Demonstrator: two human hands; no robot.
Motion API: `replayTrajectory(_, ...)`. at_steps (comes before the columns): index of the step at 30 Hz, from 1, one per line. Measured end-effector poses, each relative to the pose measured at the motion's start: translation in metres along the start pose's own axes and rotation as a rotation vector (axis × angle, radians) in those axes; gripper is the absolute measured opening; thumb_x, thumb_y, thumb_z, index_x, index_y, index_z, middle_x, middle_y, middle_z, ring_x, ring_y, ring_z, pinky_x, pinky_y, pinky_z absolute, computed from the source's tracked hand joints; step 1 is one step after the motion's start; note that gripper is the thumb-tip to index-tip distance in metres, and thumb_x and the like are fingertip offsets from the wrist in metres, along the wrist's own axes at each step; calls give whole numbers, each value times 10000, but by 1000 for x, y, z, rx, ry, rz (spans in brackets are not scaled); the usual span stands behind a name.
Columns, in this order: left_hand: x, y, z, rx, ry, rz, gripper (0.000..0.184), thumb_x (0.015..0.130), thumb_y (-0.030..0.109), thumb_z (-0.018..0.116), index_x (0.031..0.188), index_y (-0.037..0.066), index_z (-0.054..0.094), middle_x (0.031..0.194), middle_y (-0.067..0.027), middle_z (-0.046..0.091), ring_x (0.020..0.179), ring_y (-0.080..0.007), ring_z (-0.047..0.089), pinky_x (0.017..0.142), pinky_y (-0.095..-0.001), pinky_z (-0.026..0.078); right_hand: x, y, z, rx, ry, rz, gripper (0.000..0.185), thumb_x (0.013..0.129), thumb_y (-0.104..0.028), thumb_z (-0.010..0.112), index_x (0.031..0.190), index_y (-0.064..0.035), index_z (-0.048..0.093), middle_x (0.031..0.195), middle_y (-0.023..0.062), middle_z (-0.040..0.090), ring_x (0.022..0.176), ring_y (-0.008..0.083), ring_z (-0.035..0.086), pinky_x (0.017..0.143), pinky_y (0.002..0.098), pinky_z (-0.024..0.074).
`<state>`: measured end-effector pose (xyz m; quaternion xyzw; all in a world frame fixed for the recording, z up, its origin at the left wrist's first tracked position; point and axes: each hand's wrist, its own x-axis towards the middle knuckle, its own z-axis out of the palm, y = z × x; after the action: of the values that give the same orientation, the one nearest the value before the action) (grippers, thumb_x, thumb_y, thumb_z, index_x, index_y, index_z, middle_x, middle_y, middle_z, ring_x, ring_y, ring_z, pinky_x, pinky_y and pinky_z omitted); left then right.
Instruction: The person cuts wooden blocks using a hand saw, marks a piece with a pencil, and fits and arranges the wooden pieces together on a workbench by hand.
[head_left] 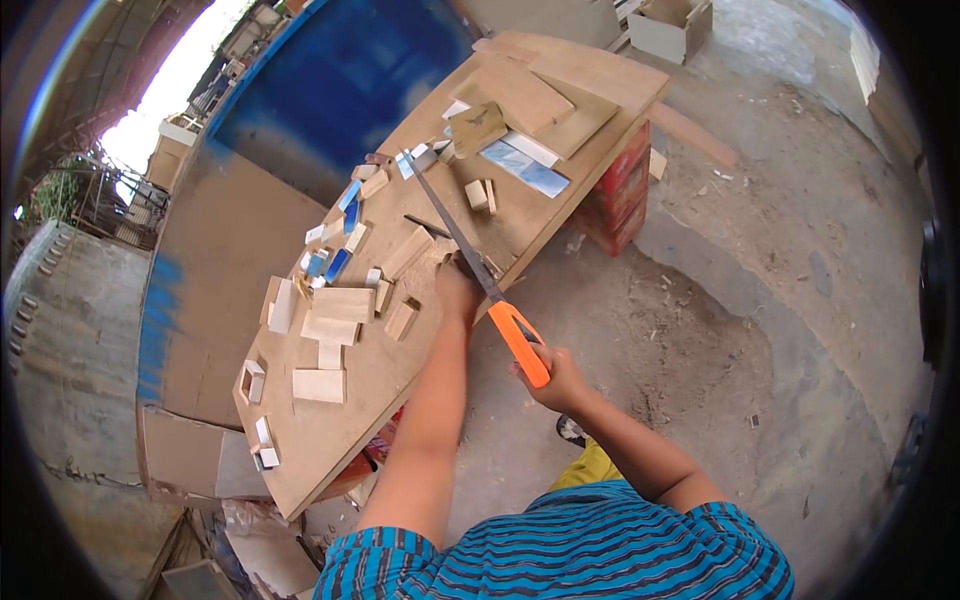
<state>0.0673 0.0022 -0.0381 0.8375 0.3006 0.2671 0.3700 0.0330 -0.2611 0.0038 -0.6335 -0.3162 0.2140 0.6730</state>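
An orange-handled hand saw [519,345] is gripped in my right hand [556,377], just past the table's near edge. Its long dark blade stretches up and left across the wooden table [380,395]. Beside the blade, my left hand [458,285] is closed and pressed down near the table edge; what its fingers hold is too hidden to make out. A wooden strip [408,253] lies just left of that hand, with a thin dark tool [427,226] above it. Two small wood blocks [480,195] sit right of the blade.
Many cut wood pieces [343,303] are scattered over the table's left part. Flat boards [520,92] and a bluish-white sheet [525,167] lie at the far end. A red crate [612,195] stands under the table. A blue-painted panel [340,80] is behind.
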Motion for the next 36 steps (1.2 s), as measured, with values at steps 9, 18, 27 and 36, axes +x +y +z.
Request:
replayTrajectory(9,-13,41,12,549,170,167,158,837,158,539,802,30,624,835,-179,625,791,-388,594,700,-459,475,34,12,-8,215,87,34,146,838,-106,688,853,-1,587,691,62,582,647,119,515,627,293,451)
replayTrajectory(18,-12,49,13,483,231,143,173,832,137,521,768,21,633,807,-175,627,788,-380,595,702,-456,483,-68,19,-27,-113,-135,14,124,823,-141,694,851,-46,620,703,130,609,634,311,605,602,354,488)
replayTrajectory(27,-15,43,14,502,240,194,119,805,105,558,779,13,629,795,-184,626,772,-379,596,696,-457,482,-72,-8,-80,397,91,399,42,838,-43,632,807,-16,621,687,15,584,607,104,563,578,264,457)
replayTrajectory(36,-18,50,11,421,260,156,143,829,97,517,756,21,613,793,-191,622,749,-391,588,683,-464,478,-75,-6,-59,-88,-69,1,154,764,-107,759,771,-49,616,668,104,601,566,280,584,556,337,466)
